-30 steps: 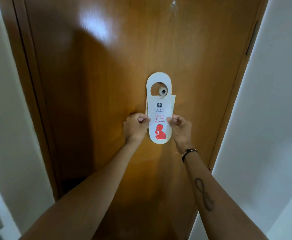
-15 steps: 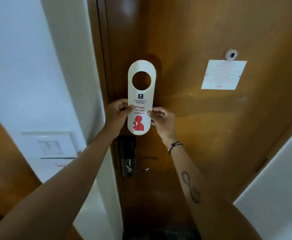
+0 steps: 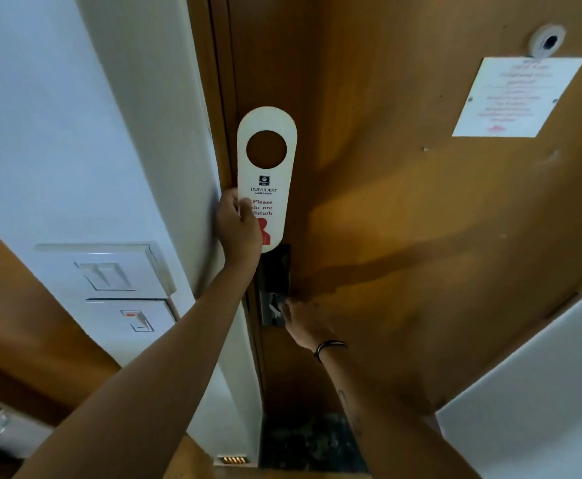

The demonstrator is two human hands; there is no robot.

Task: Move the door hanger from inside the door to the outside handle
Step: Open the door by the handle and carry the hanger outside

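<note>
The white door hanger, printed "Please do not disturb" in red with a round hole at its top, stands upright in front of the wooden door near its left edge. My left hand is shut on its lower left side. Below it, my right hand rests on the inside door handle beside the dark lock plate; its fingers hide the handle. The door looks closed against its frame.
A white notice sheet is fixed to the door under the peephole. On the white wall at left sit a switch panel and a card-slot panel. Another white wall closes in at lower right.
My right hand let go of the door hanger and dropped to the door handle. My left hand alone now holds the hanger, still near the door's left edge.
</note>
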